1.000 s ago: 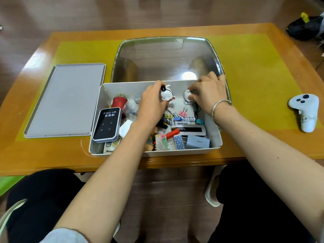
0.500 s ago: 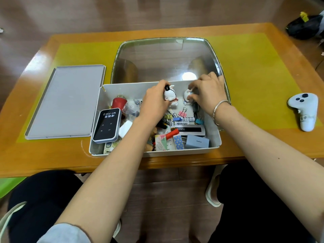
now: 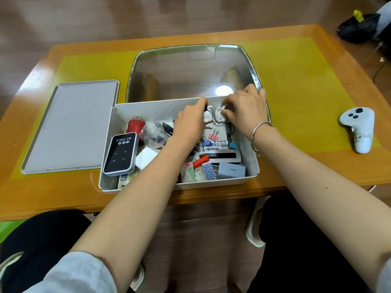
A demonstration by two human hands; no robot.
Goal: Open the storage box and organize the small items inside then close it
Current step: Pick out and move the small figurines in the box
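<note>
Table (image 3: 63, 199) carries mat (image 3: 306, 85), box (image 3: 148, 106), lid (image 3: 74, 123), controller (image 3: 359, 130).

Open white plastic storage box (image 3: 252, 166) at the near table edge, centre. Flat grey lid (image 3: 69, 125) just left of it; shiny metal tray (image 3: 190, 68) directly behind, touching its far wall. White game controller (image 3: 358, 129) well apart to the right. Inside, at the far wall: 2 small white figurines (image 3: 213, 117) side by side, left hand (image 3: 189, 123) on 1, right hand (image 3: 246, 111) on the other. Black wifi device (image 3: 120, 154) at the near left, grey rectangular block (image 3: 230, 170) near right.
</note>
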